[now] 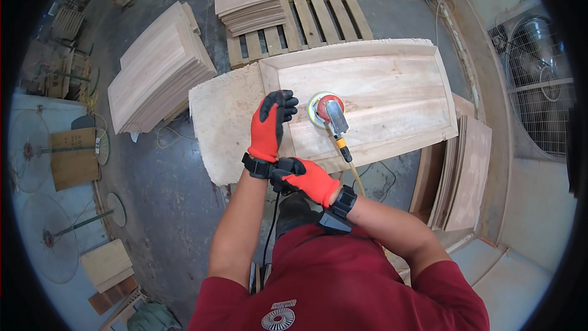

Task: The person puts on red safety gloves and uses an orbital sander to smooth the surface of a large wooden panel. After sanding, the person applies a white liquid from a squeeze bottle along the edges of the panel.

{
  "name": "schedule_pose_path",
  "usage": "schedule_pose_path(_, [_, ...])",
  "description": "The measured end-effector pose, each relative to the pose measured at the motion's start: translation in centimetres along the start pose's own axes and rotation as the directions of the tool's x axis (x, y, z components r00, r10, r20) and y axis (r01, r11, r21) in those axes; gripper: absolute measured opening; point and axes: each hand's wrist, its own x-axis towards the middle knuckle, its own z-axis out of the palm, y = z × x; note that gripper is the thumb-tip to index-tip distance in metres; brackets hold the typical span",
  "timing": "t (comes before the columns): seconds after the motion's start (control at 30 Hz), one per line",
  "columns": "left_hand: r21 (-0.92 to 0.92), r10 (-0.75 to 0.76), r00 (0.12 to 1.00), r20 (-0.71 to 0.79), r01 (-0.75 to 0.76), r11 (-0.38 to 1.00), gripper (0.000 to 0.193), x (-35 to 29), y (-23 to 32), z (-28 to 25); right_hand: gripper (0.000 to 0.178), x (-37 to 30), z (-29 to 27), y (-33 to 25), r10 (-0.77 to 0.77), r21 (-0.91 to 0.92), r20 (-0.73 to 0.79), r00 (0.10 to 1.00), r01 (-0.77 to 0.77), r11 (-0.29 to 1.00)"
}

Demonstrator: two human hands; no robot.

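Red fabric with black-coated fingers covers the left hand (269, 124) and the right hand (310, 181). Left hand: raised over the near left edge of a shallow wooden tray (398, 101), its fingers loosely bent, nothing seen in its grasp. Right hand: against the black wrist device (260, 167) strapped to the left wrist; black fingers merge with black casing, so whether they are clamped on it cannot be told. Casing is judged light and stiff, best held by its sides.

Sander (334, 113), red and grey, lies unheld inside the tray, right of the left hand, its round pad edge showing. It is judged compact but fairly weighty, rigid in the body, with a hose (354, 179) likely to tug toward the wearer. Sound hold: palm over the red top, fingers around the body, clear of the pad. Tray rests on a pale, ragged-edged counter (217, 116); it appears stiff and bulky, better taken by opposite raised rims, with its thin corners presumably prone to chipping.
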Motion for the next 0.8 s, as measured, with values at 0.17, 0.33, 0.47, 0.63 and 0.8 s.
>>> schedule_pose_path(0.17, [-0.368, -0.289, 0.954, -0.078, 0.242, 0.898, 0.048, -0.2, -2.4, -3.9, 0.051, -0.1, -1.7, -2.5, 0.022, -0.493, -0.021, 1.0, -0.03, 0.87])
schedule_pose_path(0.33, [-0.206, -0.405, 0.896, -0.183, 0.368, 0.907, 0.052, -0.1, -5.0, -11.4, 0.077, 3.5, -9.9, -3.8, -0.679, -0.989, -0.133, 0.722, -0.057, 0.133])
schedule_pose_path(0.47, [-0.183, -0.547, 0.82, -0.168, 0.519, 0.835, 0.051, 0.5, -5.1, -14.1, 0.08, 6.4, -11.7, -2.8, -0.475, -0.941, -0.337, 0.813, -0.278, 0.192])
schedule_pose_path(0.63, [-0.175, -0.578, 0.812, -0.084, 0.559, 0.811, 0.048, 0.7, -6.4, -15.6, 0.078, 8.0, -11.1, -1.6, -0.39, -0.908, -0.365, 0.845, -0.23, 0.352])
schedule_pose_path(0.8, [-0.131, -0.558, 0.82, -0.131, 0.543, 0.829, 0.049, 0.3, -6.5, -15.3, 0.075, 8.9, -6.4, -0.5, -0.324, -0.964, -0.133, 0.937, -0.046, 0.261])
